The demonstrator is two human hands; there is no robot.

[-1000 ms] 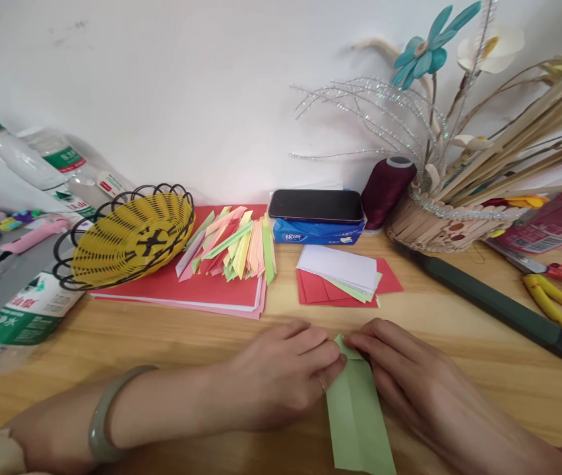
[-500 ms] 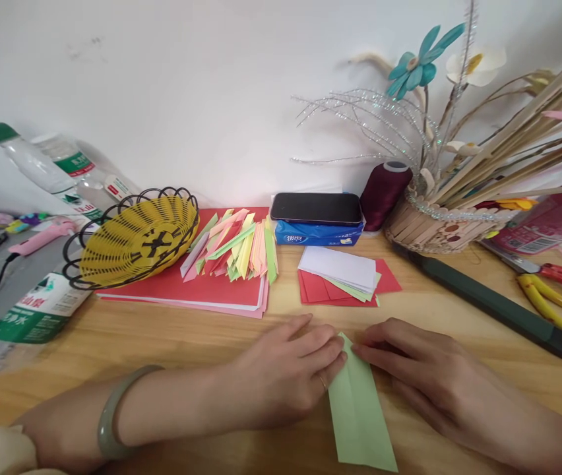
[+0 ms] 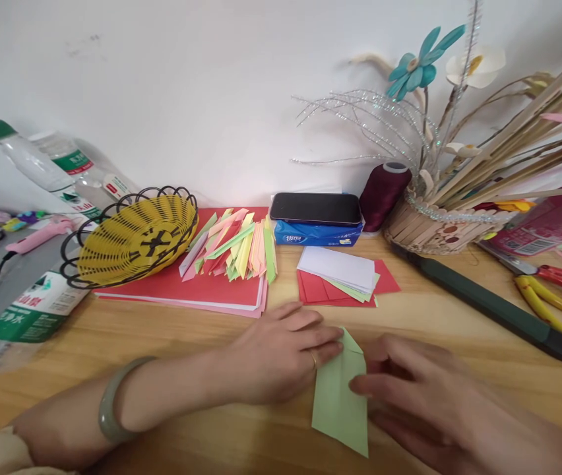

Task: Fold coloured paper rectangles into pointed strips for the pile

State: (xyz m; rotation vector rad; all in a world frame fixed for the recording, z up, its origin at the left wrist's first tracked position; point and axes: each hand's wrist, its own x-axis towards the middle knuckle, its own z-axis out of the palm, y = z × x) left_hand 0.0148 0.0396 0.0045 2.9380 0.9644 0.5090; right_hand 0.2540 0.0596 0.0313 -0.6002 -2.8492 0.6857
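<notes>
A light green paper strip (image 3: 339, 396) lies at a slant on the wooden table, its top right corner folded over and a lengthwise crease down it. My left hand (image 3: 281, 356) holds the strip down by its upper left edge, fingers close together on the paper. A ring and a bangle are on this hand and wrist. At the strip's right edge my right hand (image 3: 419, 386), a little blurred, has one fingertip on top of the paper and the other fingers curled beside it. Further back lies a small stack of white, green and red paper pieces (image 3: 335, 267).
Folded coloured strips (image 3: 236, 247) lie on red sheets (image 3: 182, 290) beside a yellow basket (image 3: 135, 237). A phone (image 3: 314, 208) rests on a blue tissue pack (image 3: 318, 232). A thread spool (image 3: 384, 194), a dark green tool (image 3: 489, 303) and pliers (image 3: 553, 303) are to the right.
The top right corner of the green paper strip is now folded over. The strip's lower end has swung left, and my right hand has moved down its right edge.
</notes>
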